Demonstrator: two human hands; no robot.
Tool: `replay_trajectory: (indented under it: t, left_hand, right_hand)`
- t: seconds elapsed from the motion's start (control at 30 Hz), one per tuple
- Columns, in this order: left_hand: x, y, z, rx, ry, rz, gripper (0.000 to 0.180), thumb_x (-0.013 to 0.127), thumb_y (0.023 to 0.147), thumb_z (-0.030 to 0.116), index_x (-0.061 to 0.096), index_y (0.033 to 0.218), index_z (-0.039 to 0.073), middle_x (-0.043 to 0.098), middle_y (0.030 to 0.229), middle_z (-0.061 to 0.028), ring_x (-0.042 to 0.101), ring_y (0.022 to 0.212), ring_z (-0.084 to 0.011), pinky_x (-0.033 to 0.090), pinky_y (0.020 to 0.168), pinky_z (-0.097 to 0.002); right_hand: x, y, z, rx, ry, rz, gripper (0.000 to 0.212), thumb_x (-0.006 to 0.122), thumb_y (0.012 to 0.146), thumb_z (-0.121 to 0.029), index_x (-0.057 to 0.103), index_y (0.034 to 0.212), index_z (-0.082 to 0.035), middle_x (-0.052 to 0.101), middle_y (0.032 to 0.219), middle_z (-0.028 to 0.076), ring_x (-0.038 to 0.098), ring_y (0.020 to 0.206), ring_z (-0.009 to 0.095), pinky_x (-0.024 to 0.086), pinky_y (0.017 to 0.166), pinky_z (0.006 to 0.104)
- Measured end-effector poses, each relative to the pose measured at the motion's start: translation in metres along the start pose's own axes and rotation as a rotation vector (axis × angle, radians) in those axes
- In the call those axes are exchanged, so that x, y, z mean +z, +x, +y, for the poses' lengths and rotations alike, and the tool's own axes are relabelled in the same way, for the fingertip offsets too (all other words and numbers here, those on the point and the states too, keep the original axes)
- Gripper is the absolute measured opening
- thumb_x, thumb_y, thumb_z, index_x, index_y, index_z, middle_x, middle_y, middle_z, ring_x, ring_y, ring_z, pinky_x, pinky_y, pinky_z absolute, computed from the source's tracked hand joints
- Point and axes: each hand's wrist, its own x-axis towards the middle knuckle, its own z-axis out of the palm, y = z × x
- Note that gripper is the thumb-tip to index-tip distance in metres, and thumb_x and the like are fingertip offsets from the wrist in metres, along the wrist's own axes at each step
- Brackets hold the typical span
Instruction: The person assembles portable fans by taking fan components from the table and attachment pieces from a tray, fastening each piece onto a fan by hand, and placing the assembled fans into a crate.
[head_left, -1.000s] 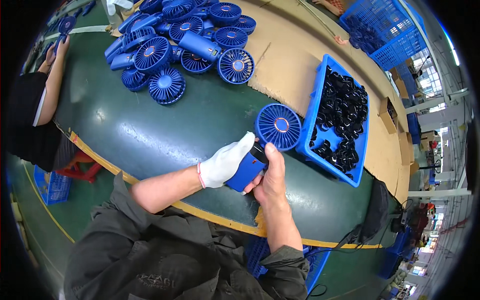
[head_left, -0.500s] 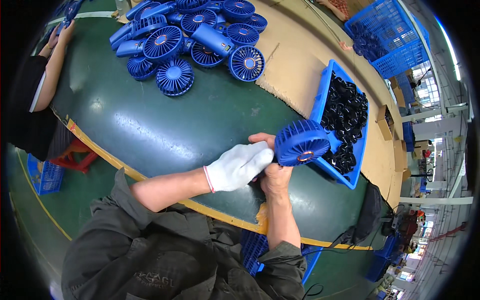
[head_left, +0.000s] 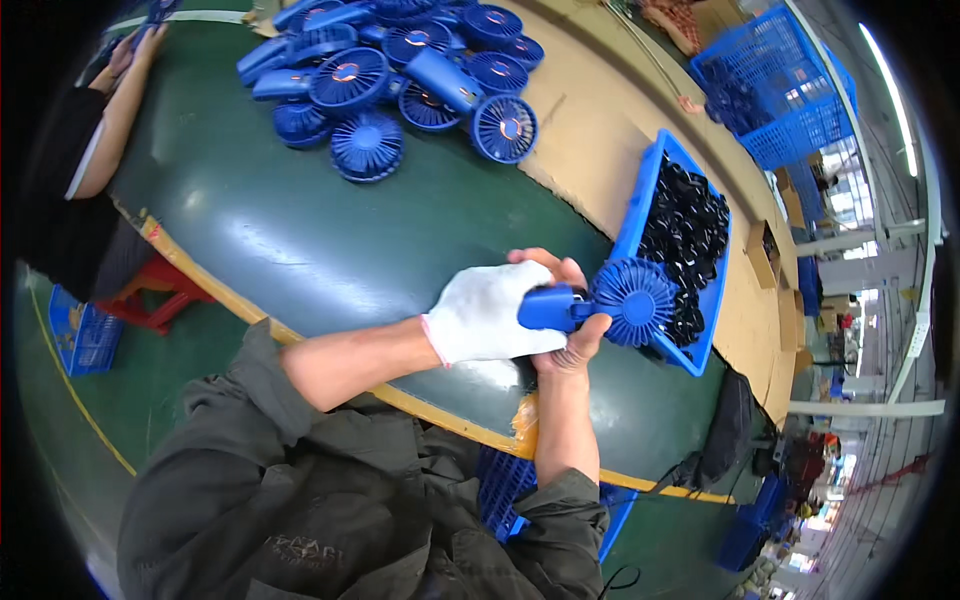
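A blue handheld fan (head_left: 634, 303) lies across both hands, its round grille to the right and its handle pointing left. Wrapped round the handle's left end is my left hand (head_left: 487, 312), in a white glove. My bare right hand (head_left: 572, 350) holds it from below, the thumb up near the hinge between handle and head; fingers also show behind the handle. Just beyond the fan head stands a blue tray (head_left: 629, 222) full of small black looped parts (head_left: 684, 228). Farther off at the upper left is a pile of similar blue fans (head_left: 366, 146).
The green tabletop (head_left: 300, 230) has a yellow front edge (head_left: 440, 427). Cardboard (head_left: 590, 120) covers its far side. At the right corner lies a black bag (head_left: 727, 428). Blue crates (head_left: 770, 90) stand beyond. A co-worker's arm (head_left: 115, 120) is at the left.
The fan has turned in my hands: its grille has swung right and the handle now shows. My left hand has shifted onto the handle. The whole view has moved slightly.
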Motion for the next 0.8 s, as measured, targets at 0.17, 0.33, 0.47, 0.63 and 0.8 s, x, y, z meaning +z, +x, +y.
replay_trajectory:
  t: [0.17, 0.33, 0.47, 0.63, 0.8]
  left_hand:
    - [0.008, 0.006, -0.013, 0.136, 0.084, -0.21, 0.045, 0.067, 0.076, 0.047, 0.061, 0.1, 0.009, 0.064, 0.095, -0.0158, 0.063, 0.086, -0.0349, 0.051, 0.073, -0.0437]
    - [-0.011, -0.01, -0.036, 0.207, 0.001, -0.014, 0.036, 0.061, 0.082, 0.044, 0.064, 0.088, 0.009, 0.063, 0.086, -0.0131, 0.061, 0.083, -0.0331, 0.049, 0.073, -0.0425]
    - [-0.085, -0.015, -0.035, 0.353, 0.479, 0.251, 0.03, 0.072, 0.071, 0.037, 0.066, 0.082, 0.01, 0.062, 0.08, -0.0106, 0.061, 0.08, -0.0304, 0.049, 0.07, -0.0415]
    - [-0.17, -0.023, -0.093, 0.11, 0.793, 0.482, 0.055, 0.077, 0.066, 0.036, 0.06, 0.11, 0.007, 0.061, 0.101, -0.0135, 0.057, 0.096, -0.0323, 0.048, 0.082, -0.0415]
    - [-0.16, -0.007, -0.09, 0.024, 0.769, 0.289, 0.064, 0.07, 0.071, 0.047, 0.057, 0.117, 0.003, 0.063, 0.093, -0.019, 0.061, 0.086, -0.0354, 0.05, 0.077, -0.0448]
  right_hand:
    - [-0.004, -0.019, -0.019, -0.166, -0.293, 0.204, 0.044, 0.07, 0.081, -0.044, 0.062, 0.104, -0.008, 0.064, 0.093, 0.016, 0.053, 0.116, 0.042, 0.034, 0.104, 0.0596]
    - [0.058, -0.056, -0.052, -0.244, -0.92, 0.066, 0.023, 0.067, 0.084, -0.023, 0.056, 0.096, -0.007, 0.058, 0.075, 0.009, 0.06, 0.077, 0.027, 0.049, 0.072, 0.0398]
    - [0.073, -0.152, -0.077, 0.008, -0.481, -0.266, 0.034, 0.076, 0.073, -0.01, 0.06, 0.101, 0.001, 0.063, 0.082, 0.016, 0.063, 0.077, 0.031, 0.051, 0.07, 0.0408]
    - [0.072, -0.219, -0.058, 0.317, -0.692, 0.048, 0.028, 0.073, 0.076, -0.011, 0.061, 0.098, 0.001, 0.062, 0.081, 0.014, 0.061, 0.076, 0.028, 0.051, 0.068, 0.0387]
    - [0.047, -0.27, -0.041, 0.536, -0.791, 0.447, 0.023, 0.071, 0.078, -0.012, 0.062, 0.095, 0.001, 0.062, 0.081, 0.013, 0.06, 0.074, 0.025, 0.05, 0.066, 0.0366]
